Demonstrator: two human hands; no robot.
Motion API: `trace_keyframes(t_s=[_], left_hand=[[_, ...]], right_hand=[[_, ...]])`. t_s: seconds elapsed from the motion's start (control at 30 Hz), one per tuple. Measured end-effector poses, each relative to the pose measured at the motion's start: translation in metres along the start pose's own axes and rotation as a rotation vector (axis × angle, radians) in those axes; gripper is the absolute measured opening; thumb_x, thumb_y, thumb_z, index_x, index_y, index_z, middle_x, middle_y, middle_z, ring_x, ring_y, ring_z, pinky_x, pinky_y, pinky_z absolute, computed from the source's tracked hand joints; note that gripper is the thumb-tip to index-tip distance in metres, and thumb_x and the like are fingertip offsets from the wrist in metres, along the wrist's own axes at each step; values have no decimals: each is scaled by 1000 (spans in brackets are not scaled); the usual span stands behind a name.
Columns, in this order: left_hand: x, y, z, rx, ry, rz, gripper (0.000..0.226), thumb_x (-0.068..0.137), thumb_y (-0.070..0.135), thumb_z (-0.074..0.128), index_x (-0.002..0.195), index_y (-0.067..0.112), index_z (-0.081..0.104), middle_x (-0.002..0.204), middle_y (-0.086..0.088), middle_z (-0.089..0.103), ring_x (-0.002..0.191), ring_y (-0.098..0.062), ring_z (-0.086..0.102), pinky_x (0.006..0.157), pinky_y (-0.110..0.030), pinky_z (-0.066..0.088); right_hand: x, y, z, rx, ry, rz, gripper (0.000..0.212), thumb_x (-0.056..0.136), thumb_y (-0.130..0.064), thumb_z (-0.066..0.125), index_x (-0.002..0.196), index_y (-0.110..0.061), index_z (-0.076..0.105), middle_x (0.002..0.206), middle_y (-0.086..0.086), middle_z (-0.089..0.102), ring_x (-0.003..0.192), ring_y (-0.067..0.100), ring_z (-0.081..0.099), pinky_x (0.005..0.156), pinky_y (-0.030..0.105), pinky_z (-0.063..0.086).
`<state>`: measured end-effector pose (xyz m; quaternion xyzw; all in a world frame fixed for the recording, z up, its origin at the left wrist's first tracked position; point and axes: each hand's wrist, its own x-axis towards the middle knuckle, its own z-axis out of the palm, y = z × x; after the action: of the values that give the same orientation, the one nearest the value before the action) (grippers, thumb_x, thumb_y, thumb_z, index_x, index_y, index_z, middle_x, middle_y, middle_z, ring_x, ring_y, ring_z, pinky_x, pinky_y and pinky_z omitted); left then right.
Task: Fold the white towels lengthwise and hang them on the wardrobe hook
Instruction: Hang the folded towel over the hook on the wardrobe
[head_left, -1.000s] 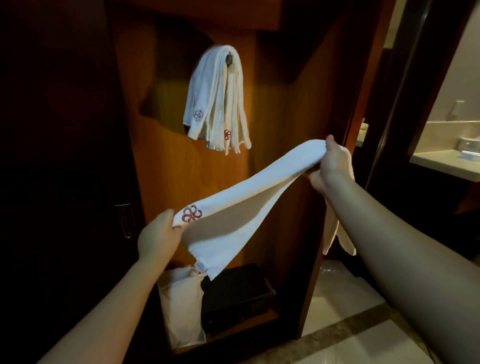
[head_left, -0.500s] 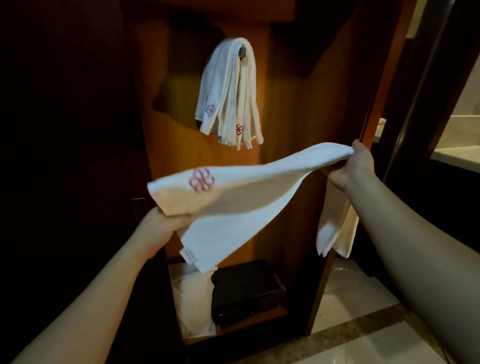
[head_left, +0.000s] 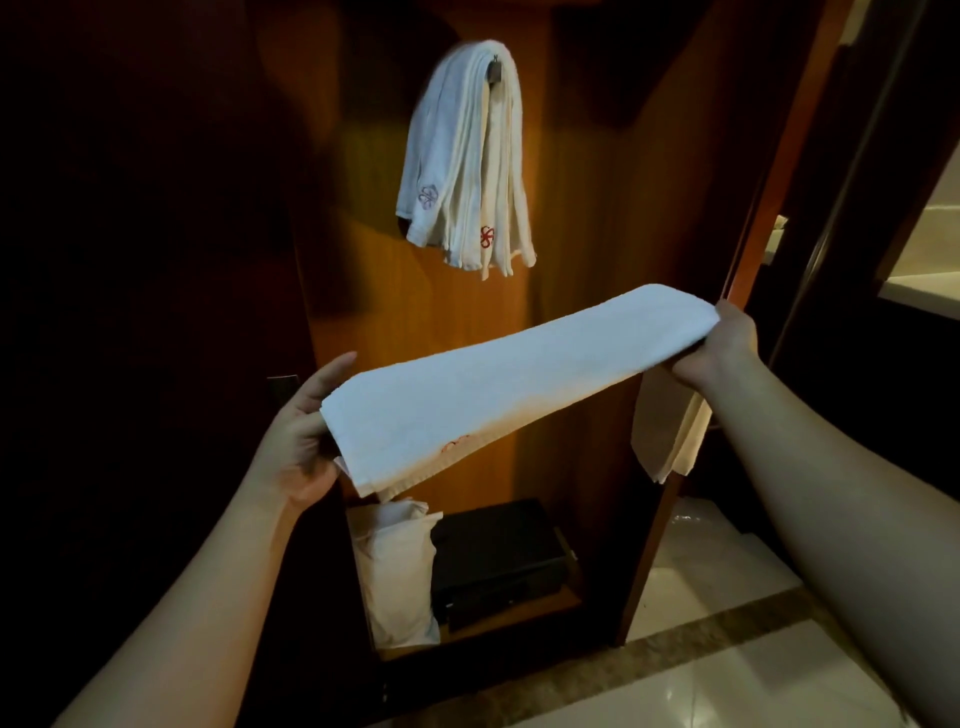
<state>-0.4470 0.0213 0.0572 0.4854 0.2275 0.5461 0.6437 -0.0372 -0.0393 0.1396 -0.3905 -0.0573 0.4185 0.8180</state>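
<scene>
Before the open wardrobe (head_left: 457, 322), one folded white towel (head_left: 514, 374) stretches between two hands: the left hand (head_left: 301, 441) cups its near end with fingers partly spread, while the right hand (head_left: 722, 348) pinches the far end. Several folded towels (head_left: 467, 166), too bunched to count, hang on one hook (head_left: 494, 70) above, and a further white cloth (head_left: 665, 436) dangles below the right hand.

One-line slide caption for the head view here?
Both hands, left hand and right hand, hold a lengthwise-folded white towel below towels already draped on the wardrobe hook.
</scene>
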Motion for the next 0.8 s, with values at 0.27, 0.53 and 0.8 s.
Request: trace_keyframes(t_s=[0.27, 0.53, 0.8], left_hand=[[0, -10, -3, 470, 74, 34, 38, 102, 14, 52, 103, 43, 76, 112, 11, 73, 102, -14, 70, 73, -34, 58], [-15, -26, -5, 106, 67, -23, 39, 94, 15, 39, 69, 13, 69, 106, -13, 66, 112, -35, 59, 75, -36, 48], [-8, -78, 2, 170, 286, -330, 27, 89, -6, 57, 87, 19, 47, 124, -14, 54, 106, -39, 61, 53, -36, 56]], right_hand=[[-6, -1, -4, 18, 19, -14, 33, 101, -37, 51, 121, -14, 63, 97, 8, 78, 85, 32, 76, 67, 49, 61], [-6, 7, -16, 13, -39, 7, 36, 104, -37, 46, 129, -17, 60, 109, 4, 76, 98, 29, 74, 81, 46, 60], [-21, 10, 7, 112, -127, -4, 38, 104, -41, 47, 126, -12, 57, 105, 11, 76, 92, 34, 75, 73, 50, 60]])
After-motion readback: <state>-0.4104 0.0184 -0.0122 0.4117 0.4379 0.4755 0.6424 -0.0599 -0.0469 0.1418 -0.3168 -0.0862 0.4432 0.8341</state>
